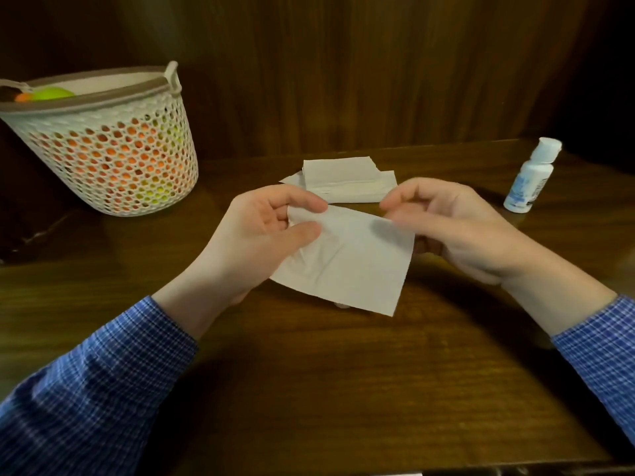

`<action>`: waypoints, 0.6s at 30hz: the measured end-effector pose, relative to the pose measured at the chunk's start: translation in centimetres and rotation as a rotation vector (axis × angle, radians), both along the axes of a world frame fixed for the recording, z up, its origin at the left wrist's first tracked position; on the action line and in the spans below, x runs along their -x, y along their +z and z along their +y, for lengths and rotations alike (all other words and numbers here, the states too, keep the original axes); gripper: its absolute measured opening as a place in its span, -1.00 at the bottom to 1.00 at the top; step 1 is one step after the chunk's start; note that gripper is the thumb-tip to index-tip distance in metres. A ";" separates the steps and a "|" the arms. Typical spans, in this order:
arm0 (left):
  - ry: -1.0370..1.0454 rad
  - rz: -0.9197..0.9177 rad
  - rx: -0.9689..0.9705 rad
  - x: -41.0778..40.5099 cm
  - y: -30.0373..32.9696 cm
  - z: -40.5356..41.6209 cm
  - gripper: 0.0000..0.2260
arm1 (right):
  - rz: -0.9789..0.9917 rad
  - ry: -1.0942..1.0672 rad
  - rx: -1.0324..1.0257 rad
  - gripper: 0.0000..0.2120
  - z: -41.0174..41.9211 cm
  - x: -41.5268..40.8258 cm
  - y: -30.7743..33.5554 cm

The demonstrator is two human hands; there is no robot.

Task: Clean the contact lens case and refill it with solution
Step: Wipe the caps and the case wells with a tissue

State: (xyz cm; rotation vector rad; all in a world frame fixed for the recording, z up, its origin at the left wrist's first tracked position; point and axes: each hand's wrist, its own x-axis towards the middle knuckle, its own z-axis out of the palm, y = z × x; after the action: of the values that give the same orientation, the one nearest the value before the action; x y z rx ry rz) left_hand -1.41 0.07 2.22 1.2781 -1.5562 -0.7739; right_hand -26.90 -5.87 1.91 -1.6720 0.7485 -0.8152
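Dark wooden table backing onto wood-panelled wall. Left hand pinching white tissue between thumb and curled fingers, holding it above table. Right hand blurred, fingers curling at tissue's right edge; grip unclear. Solution bottle standing far right. Folded tissues lying behind hands. Perforated basket sitting far left. Lens case not visible.

Dark wood table w/ visible grain filled the lower frame, backed by a dark wood-panel wall. At approx 10 o'clock sat a white perforated basket w/ brownish rim, orange & green items showing thru the holes. Near centre, toward 12 o'clock, lay a small stack of folded white tissues. At 2 o'clock stood a small white bottle, capped, blue label.
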 end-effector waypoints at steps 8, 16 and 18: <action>-0.010 0.415 -0.199 0.4 0.0 -0.2 -0.43 | 0.019 -0.009 -0.079 -0.84 0.7 -1.2 -0.6; -0.080 0.494 -0.239 1.3 -1.1 -0.3 -0.53 | -0.065 -0.171 -0.097 -0.83 1.4 -2.3 -1.0; -0.107 0.463 -0.236 1.2 -0.7 -0.3 -0.64 | -0.073 -0.086 -0.147 -0.79 1.4 -2.1 -0.7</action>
State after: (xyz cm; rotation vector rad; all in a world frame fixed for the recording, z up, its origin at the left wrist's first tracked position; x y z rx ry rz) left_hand -2.58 -0.24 1.53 1.0845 -1.1873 -1.2532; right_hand -24.82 -4.43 1.19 -1.4801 0.8145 -0.8555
